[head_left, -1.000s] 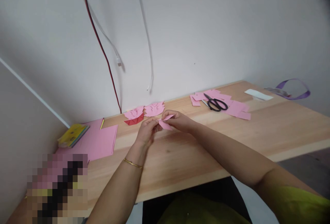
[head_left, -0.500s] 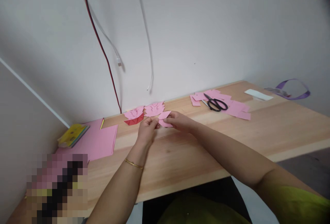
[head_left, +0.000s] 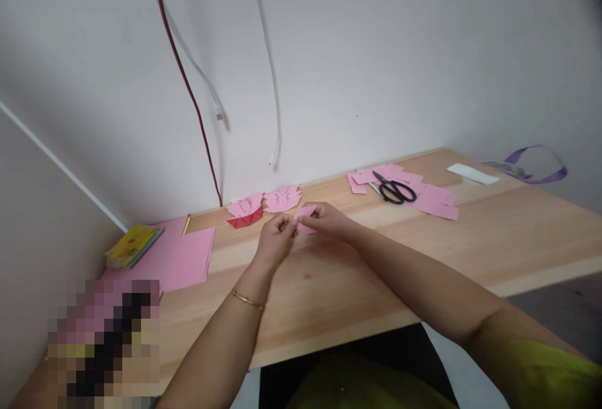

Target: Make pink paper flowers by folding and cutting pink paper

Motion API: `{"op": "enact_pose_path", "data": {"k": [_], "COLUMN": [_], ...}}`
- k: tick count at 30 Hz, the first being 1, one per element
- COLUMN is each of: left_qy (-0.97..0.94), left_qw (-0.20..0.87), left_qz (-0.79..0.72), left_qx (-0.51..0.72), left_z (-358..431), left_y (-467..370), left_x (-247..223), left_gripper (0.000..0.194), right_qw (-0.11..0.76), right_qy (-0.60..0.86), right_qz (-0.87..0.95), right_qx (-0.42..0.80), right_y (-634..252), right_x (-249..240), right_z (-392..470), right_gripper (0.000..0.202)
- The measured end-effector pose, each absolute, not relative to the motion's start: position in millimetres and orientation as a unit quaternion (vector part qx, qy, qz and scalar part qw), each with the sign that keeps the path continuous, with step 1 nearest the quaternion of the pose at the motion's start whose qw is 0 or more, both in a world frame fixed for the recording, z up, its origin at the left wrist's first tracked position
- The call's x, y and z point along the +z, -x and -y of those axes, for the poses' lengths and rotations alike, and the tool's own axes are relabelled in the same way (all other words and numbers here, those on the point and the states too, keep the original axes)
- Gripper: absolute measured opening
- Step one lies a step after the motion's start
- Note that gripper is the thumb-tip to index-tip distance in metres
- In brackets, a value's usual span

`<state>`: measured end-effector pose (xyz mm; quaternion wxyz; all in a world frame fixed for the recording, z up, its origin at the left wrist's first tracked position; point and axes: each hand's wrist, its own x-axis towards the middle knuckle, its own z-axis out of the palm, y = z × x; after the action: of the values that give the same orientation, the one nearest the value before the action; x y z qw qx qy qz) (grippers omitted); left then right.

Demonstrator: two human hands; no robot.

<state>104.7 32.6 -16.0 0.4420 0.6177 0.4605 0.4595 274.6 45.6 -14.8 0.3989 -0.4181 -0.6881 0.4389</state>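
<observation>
A small piece of pink paper is held between both hands, a little above the wooden table. My left hand pinches its left edge with thumb and fingertips. From the right, my right hand grips the same piece, fingers behind it and thumb in front. Just beyond the hands lie two groups of folded pink paper pieces, one on the left and one on the right. A folded red paper piece lies in front of the left group.
Black-handled scissors rest on cut pink paper pieces at the right. Large pink sheets and a yellow packet are at the left. A white strip lies far right. Cables hang down the wall.
Both hands stay on the pink paper. My left hand has shifted slightly right, and the paper now looks more compact, its pointed outline less spread out.
</observation>
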Motion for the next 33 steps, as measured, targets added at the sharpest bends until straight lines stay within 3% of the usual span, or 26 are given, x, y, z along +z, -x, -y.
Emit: {"op": "enact_pose_path", "data": {"k": [15,19,25,33], "left_qy": [-0.535,-0.514,-0.572,-0.545], "left_qw": [0.516,0.57,0.565,0.545], "left_qz": [-0.47,-0.447,-0.463,-0.436], "left_qx": [0.476,0.459,0.374,0.465], "left_z": [-33.7,-38.6,-36.3,-40.1], "left_y": [-106.3,-102.5,-100.1,-102.2], "left_x": [-12.3,-24.7,-28.2,-29.7], "left_gripper": [0.027,0.028,0.03,0.029], "right_qw": [0.399,0.375,0.396,0.421], "right_qy": [0.396,0.433,0.406,0.378], "right_qz": [0.715,0.694,0.701,0.611], "right_qx": [0.415,0.436,0.433,0.553], "right_y": [-275.5,-275.2,-279.1,-277.8], "right_x": [-19.8,-26.1,-24.0,-21.3], "right_z": [-48.7,-52.3,-53.8,-54.4], "right_gripper": [0.029,0.034,0.035,0.036]}}
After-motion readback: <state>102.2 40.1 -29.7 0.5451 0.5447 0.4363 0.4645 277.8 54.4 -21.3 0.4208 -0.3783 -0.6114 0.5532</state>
